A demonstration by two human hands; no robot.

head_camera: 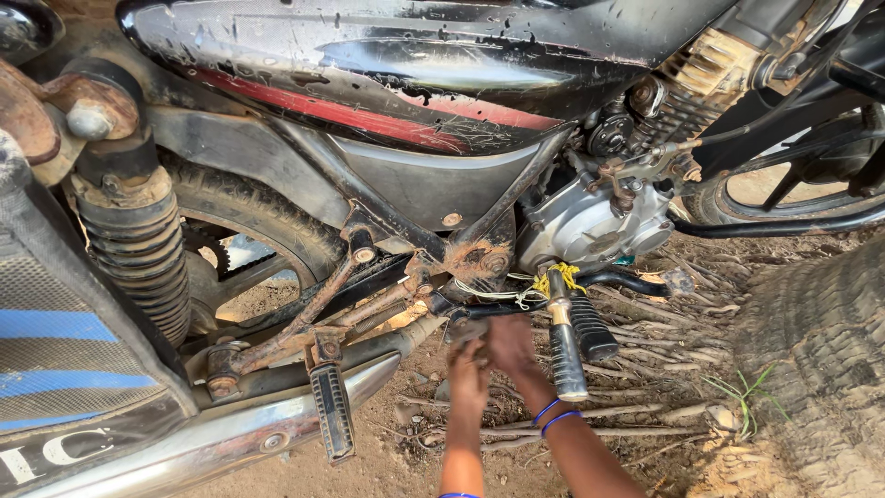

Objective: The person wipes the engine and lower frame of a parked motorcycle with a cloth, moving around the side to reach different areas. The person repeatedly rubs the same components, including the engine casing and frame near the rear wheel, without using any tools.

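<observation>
Head view, left to right: rusty coil rear shock absorber (138, 249), chrome exhaust pipe (230, 443), black ribbed rear footpeg (333, 410) hanging down. Both hands work under the rusty frame bracket (466, 323) below the silver engine casing (590, 226). Left hand (467, 373) curled up against it, right hand (510, 346) pressed beside; can't tell what either grips. Job looks mid-way: part still mounted, nothing lying loose on the dirt ground (645, 387).

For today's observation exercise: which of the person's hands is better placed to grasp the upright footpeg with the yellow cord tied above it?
Probably the right hand: it sits right beside the footpeg, while the left hand is lower and farther off.
</observation>
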